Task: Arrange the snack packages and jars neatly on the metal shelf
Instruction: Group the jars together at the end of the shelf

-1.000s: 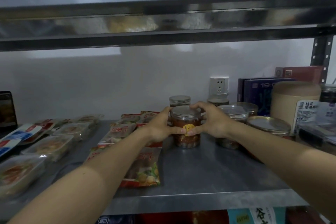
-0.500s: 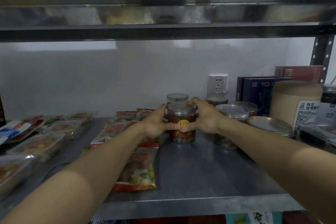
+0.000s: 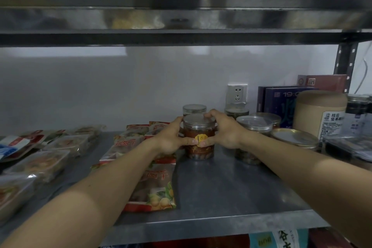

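Clamps left grip (image 3: 171,143) and right grip (image 3: 223,133) round the sides of a brown-filled jar (image 3: 199,153), thumbs meeting on its yellow label, right fingers hooked over the lid. Holds the jar upright, apparently resting on the metal shelf (image 3: 231,193). Risks knocking the second jar (image 3: 194,108) standing just behind the grips if pushed back too far. Risks clipping the clear-lidded jar (image 3: 254,125) just beyond the right grip with a careless swing of the wrist. Could drag or crumple the snack pouches (image 3: 157,187) lying under the left forearm on withdrawal. Could also topple the smooth-sided jar if let go off balance or with a jolt.
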The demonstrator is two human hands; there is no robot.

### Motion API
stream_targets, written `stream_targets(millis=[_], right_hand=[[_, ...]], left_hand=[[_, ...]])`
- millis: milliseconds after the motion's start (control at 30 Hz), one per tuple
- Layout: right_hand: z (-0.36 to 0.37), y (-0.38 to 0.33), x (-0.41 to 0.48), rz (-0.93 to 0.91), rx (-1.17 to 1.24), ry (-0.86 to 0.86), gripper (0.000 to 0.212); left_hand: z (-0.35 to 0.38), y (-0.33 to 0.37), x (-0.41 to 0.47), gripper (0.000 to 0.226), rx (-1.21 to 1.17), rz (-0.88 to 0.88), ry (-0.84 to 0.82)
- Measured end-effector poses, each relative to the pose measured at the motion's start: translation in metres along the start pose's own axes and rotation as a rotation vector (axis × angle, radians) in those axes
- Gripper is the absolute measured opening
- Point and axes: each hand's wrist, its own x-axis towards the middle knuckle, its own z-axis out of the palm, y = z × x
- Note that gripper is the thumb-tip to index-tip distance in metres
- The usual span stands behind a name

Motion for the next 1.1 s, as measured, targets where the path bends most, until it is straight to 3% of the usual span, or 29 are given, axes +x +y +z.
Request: stream_targets(millis=[133, 267, 333, 400, 533, 767, 1100], right_hand=[[-0.001, -0.003, 0.0, 0.016, -0.04, -0.018, 0.085], [-0.016, -0.02, 0.002, -0.019, -0.241, -0.042, 0.099], [-0.034, -0.033, 0.001, -0.048, -0.341, -0.019, 0.105], [-0.055, -0.044, -0.001, -0.073, -0.425, -0.01, 0.099], [-0.087, -0.049, -0.009, -0.072, -0.538, 0.049, 0.082], [-0.115, -0.012, -0.001, 0.052, -0.588, 0.053, 0.075], [-0.136, 0.014, -0.006, 0.13, -0.477, -0.193, 0.076]], left_hand=[[0.001, 0.001, -0.002, 0.073, 0.01, 0.003, -0.006], [-0.003, 0.014, -0.005, 0.069, 0.007, 0.016, 0.006], [-0.011, 0.027, -0.005, 0.08, 0.048, 0.049, 0.06], [-0.021, 0.04, -0.005, 0.087, 0.181, 0.086, 0.106], [-0.031, 0.064, 0.003, 0.07, 0.375, 0.168, 0.113], [-0.01, 0.09, 0.035, 0.058, 0.467, 0.172, 0.07], [0.042, 0.109, 0.056, 0.06, 0.398, 0.185, -0.097]])
